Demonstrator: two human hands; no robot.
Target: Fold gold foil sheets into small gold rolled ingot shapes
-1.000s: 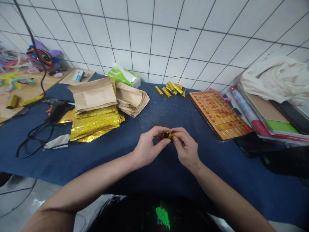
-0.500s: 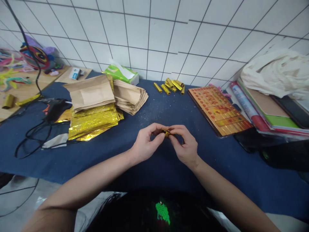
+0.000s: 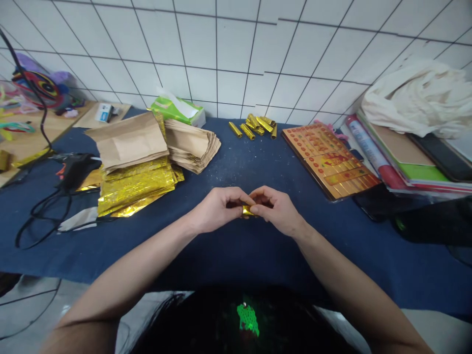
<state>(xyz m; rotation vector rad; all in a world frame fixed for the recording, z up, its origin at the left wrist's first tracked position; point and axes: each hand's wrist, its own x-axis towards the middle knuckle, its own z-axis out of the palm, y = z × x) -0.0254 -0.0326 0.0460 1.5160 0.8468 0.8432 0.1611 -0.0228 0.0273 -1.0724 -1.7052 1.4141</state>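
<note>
Between both hands is a small roll of gold foil paper [image 3: 247,211], held low over the blue cloth. My left hand [image 3: 217,209] pinches its left end with thumb and fingers. At its right end, my right hand [image 3: 278,209] has its thumb pressed on the front of the roll and its fingers curled behind. Most of the roll is hidden by the fingers. Farther back, several finished-looking gold foil rolls [image 3: 258,125] lie in a loose heap near the wall.
To the left lie gold foil sheets [image 3: 134,189], brown paper sheets [image 3: 129,140], a black glue gun [image 3: 75,169] with its cable and a green tissue pack [image 3: 175,109]. On the right are an orange-gold printed pack [image 3: 330,160], a phone [image 3: 440,155] and white cloth [image 3: 420,98].
The gold roll has turned from pointing away to lying crosswise between my hands. My right thumb now lies along its front. The whole view has shifted slightly.
</note>
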